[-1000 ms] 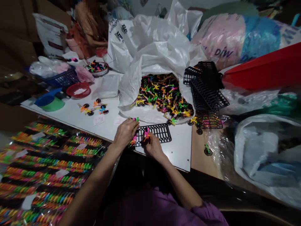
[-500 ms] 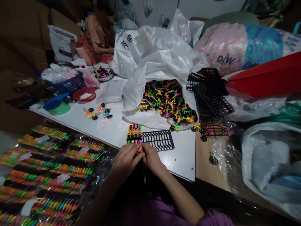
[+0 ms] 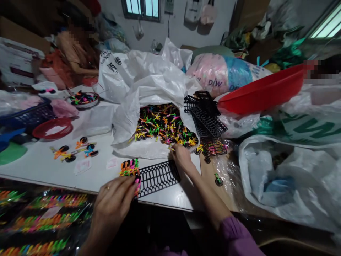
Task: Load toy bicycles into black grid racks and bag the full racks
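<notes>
A black plastic rack point(image 3: 160, 177) lies on the white table, its left end filled with small colourful toy bicycles point(image 3: 129, 166). My left hand point(image 3: 115, 195), fingers closed together, grips that loaded end, and a pink piece shows beside the fingertips. At the front lip of a white sack point(image 3: 128, 147), my right hand point(image 3: 183, 158) pinches at a toy bicycle; the fingers partly cover it. Inside the sack is a heap of loose toy bicycles point(image 3: 162, 122) in yellow, green, orange and pink.
Stacked black racks point(image 3: 206, 115) stand right of the sack. Loose bicycles point(image 3: 70, 151) and a red basket point(image 3: 53, 128) are at left. Filled packs point(image 3: 50, 213) lie below the table's left edge. A red basin point(image 3: 263, 92) and an open white bag point(image 3: 247, 177) are at right. Another person point(image 3: 77, 53) sits behind.
My right hand has left the rack and moved forward to the sack's lip. My left hand stays at the rack's loaded end. The view has turned right and up.
</notes>
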`<action>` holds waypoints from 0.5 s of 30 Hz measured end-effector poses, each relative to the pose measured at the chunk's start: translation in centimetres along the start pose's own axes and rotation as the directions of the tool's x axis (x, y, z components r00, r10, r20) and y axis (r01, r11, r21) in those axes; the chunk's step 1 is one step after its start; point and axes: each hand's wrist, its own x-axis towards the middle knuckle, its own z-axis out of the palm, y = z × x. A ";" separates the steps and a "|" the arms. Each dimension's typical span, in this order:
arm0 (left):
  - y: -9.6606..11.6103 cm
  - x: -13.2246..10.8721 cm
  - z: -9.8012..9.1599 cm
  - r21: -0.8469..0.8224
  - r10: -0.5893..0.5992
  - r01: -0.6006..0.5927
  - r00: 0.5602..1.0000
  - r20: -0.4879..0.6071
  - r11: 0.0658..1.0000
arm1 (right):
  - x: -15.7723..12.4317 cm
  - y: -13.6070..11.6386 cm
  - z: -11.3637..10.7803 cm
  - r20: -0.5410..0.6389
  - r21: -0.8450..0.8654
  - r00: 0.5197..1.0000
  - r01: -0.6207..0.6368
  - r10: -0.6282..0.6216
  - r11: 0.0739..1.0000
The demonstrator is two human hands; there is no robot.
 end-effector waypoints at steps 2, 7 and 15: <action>-0.7 1.9 0.5 0.054 -0.103 0.102 0.994 0.022 0.993 | 2.1 0.4 -0.1 0.048 -0.187 0.998 -0.025 0.034 0.982; -2.4 3.5 3.1 0.081 -0.102 0.085 0.968 0.230 0.993 | 2.7 -1.3 1.7 0.091 -0.245 0.995 0.069 -0.048 0.967; -2.0 1.6 3.0 0.061 -0.084 0.073 0.975 0.203 0.995 | 0.1 -3.1 4.8 0.130 -0.203 0.861 0.509 -0.492 0.836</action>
